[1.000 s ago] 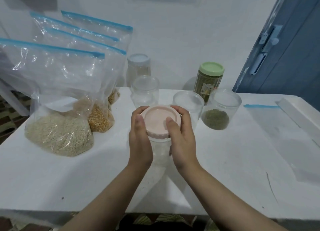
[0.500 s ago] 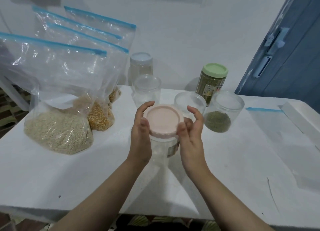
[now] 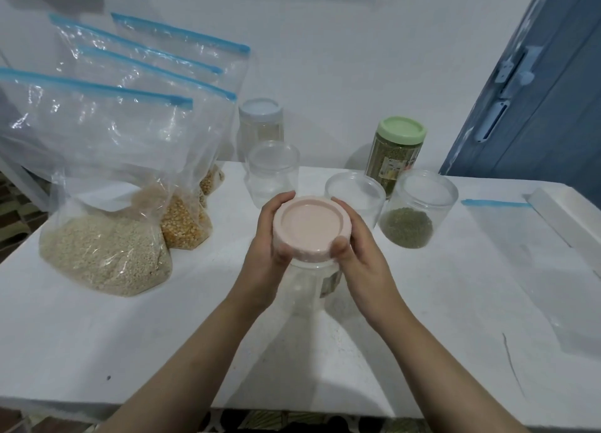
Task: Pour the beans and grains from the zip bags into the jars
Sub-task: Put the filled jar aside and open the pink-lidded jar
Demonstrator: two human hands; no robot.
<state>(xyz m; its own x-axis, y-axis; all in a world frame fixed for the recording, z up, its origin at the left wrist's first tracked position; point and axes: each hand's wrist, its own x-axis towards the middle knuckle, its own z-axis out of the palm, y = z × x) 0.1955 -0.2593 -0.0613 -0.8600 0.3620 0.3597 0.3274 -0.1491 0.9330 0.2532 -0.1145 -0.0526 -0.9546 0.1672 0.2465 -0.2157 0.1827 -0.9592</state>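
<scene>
1. The jar (image 3: 313, 281) sits at the centre of the frame, clear-walled and seemingly empty, with its pink lid (image 3: 311, 227) on top; it appears raised just off the white table (image 3: 130, 341), though I cannot tell for sure.
2. Your left hand (image 3: 266, 247) wraps the lid's left rim, thumb on the near edge and fingers curled round the far side. Your right hand (image 3: 361, 257) mirrors it on the right rim, thumb pressed on the near edge.
3. My reading: you are on the lid-removal step, before any pouring into this jar. The next move calls for one hand to drop to the jar's body and brace it while the other twists the lid free.
4. Just beyond, right of centre, an open jar of green beans (image 3: 419, 210) stands partly filled, with an open empty jar (image 3: 354, 198) touching or just beside it.
5. At mid left, the nearest zip bag of pale grain (image 3: 104, 198) stands sealed, and the bag of yellow kernels (image 3: 185, 218) leans behind it. More zip bags rise toward the upper left.
6. Farthest back, a green-lidded jar (image 3: 395, 154) and a pale-lidded jar (image 3: 260, 122) stand near the wall, with another open jar (image 3: 272, 172) before the latter.
7. You will need a free hand for a bag once the lid is set down.
</scene>
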